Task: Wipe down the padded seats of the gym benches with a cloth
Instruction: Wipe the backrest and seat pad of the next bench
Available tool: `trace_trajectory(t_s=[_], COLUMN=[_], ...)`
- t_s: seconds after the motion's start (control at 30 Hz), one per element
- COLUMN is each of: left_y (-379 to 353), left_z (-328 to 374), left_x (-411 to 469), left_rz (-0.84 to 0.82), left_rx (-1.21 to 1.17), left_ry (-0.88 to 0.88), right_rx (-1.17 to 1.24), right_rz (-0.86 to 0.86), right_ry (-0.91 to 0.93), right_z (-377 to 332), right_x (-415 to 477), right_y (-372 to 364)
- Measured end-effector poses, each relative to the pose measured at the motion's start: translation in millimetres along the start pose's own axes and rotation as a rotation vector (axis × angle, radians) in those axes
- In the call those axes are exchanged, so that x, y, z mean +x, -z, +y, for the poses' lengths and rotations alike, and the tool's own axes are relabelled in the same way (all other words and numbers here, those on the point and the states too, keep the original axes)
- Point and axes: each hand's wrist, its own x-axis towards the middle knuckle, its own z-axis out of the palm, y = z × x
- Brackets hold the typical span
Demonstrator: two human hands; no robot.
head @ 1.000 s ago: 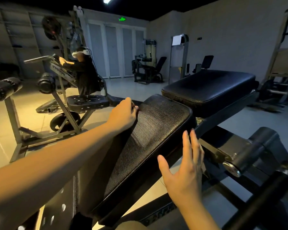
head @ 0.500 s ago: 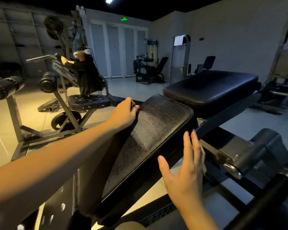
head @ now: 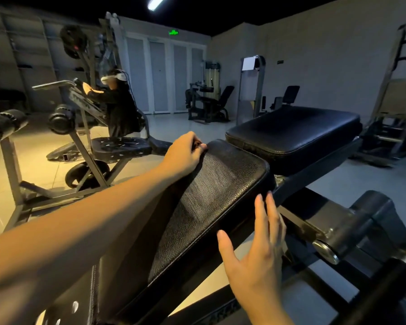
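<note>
Right hand (head: pixel 256 254) was nearest the camera, at the near right edge of the bench's sloped pad (head: pixel 211 202): fingers straight and spread, palm toward the pad, nothing in it. Fingertips sat just beside the edge; contact not clear. Left arm lay along the sloped pad's left side, with the left hand (head: pixel 185 156) at its far left corner, fingers curled over the edge. Something dark showed under those fingers, either the cloth or the pad's own rim, could not tell. No cloth confirmed anywhere in view. Right of the sloped pad, a metal roller (head: pixel 352 228) stuck out from the frame. Just beyond the sloped pad's far end sat the flat pad (head: pixel 291 130), nearly touching it. Well beyond the sloped pad's left corner, another person (head: pixel 120 106) was at a machine (head: pixel 80 109). Step judged: wiping the sloped pad, at its top corner. Next move likely called for the left hand drawing down the pad's length with even pressure, then the flat pad.
</note>
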Motion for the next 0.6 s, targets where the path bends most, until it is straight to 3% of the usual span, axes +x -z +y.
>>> trace_trajectory(t_s=[0.07,0.2,0.27,0.33,0.47,0.53,0.6], left_y=[1,7,5,-2,-9,-9,-6], left_z=[11,55,60,48,12,14,32], left_x=[-9,-59,-64,-45,12,12,-10], left_rz=[-0.023,-0.122,-0.105,-0.02,0.036,0.02,0.003], left_rx=[-0.04,-0.211,-0.236,-0.163,0.052,0.076,0.015], left_ry=[-0.031,-0.4,-0.505,-0.422,0.012,0.021,-0.097], right_rx=[0.0,-0.008,-0.016,-0.019,-0.008,-0.019,-0.023], right_rz=[-0.002,0.001,0.015,0.013,0.021,0.034,0.04], right_ry=[0.0,0.005,0.004,0.0,0.011,0.013,0.011], right_z=[-1,-1,0,0,1,2,1], right_x=[1,0,0,0,-1,-1,0], right_y=[0,-3,-2,-2,-1,-1,-1])
